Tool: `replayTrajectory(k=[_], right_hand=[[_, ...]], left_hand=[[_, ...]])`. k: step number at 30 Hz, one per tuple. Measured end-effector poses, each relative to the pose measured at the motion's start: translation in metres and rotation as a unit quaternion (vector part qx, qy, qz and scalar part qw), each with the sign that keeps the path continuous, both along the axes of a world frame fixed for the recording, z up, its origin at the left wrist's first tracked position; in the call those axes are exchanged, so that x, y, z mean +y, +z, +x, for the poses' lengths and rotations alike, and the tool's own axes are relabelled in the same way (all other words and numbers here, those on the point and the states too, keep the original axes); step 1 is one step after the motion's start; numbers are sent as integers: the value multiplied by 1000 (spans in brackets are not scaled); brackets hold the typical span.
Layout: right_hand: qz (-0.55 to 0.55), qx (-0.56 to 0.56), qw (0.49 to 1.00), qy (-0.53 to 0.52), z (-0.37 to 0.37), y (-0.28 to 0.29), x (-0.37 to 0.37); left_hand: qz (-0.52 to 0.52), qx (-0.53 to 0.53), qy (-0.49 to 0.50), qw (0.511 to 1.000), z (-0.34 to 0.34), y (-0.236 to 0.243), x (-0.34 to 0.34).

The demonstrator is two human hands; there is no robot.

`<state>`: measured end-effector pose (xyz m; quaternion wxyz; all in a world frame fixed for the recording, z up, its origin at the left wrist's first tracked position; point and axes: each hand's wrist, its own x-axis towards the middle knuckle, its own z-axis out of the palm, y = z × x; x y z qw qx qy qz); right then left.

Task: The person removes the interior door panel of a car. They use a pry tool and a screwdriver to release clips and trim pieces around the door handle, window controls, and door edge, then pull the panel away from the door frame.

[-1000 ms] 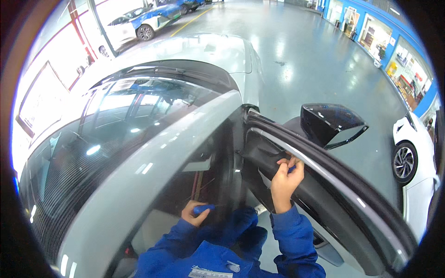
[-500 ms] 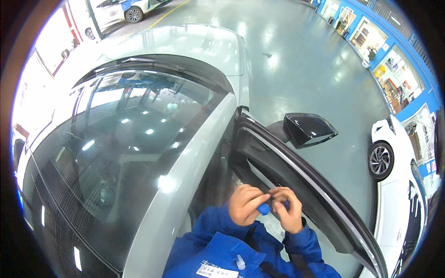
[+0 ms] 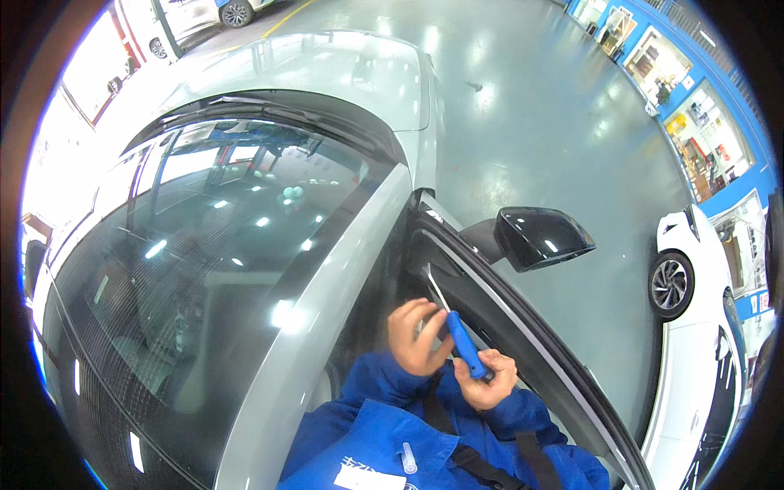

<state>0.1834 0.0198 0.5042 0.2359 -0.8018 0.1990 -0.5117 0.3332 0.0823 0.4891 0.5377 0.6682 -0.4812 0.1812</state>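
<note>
My right hand (image 3: 488, 380) is closed round the lower end of a blue-handled hand tool (image 3: 465, 343). Its slim metal shaft points up and away, toward the black inner panel of the open car door (image 3: 523, 327); the tip is too small to make out. Beside the upper part of the handle is my left hand (image 3: 415, 336), its fingers apart and bent a little, close to the shaft. Whether those fingers touch the tool I cannot tell. Both hands are in the gap between the door and the grey car's body.
To my left are the grey car's pillar (image 3: 327, 269) and windshield (image 3: 237, 237). A black side mirror (image 3: 543, 238) juts out beyond the door. A white car (image 3: 694, 351) stands at the right, and blue-framed shop windows (image 3: 706, 135) line the far right.
The tool, mostly hidden between both hands before, now shows its handle and shaft, tilted up. My left hand has moved slightly left and opened; my right hand has shifted down and left.
</note>
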Motion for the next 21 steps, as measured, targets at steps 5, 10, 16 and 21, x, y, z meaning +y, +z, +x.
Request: replayTrajectory(k=[5,10,16,21], right_hand=[[-46,76,994,70,12,-5,-10],[-52,164,970,171,31,8,-29],[-79,192,950,231,50,9,-44],[-97,198,951,219,60,0,-44]], left_hand=[[11,88,-121,989,9,-22,-15],[75,63,-233,968,30,-32,-16],[23,97,-192,976,40,-36,-24],[-14,113,-160,981,46,-40,-32]])
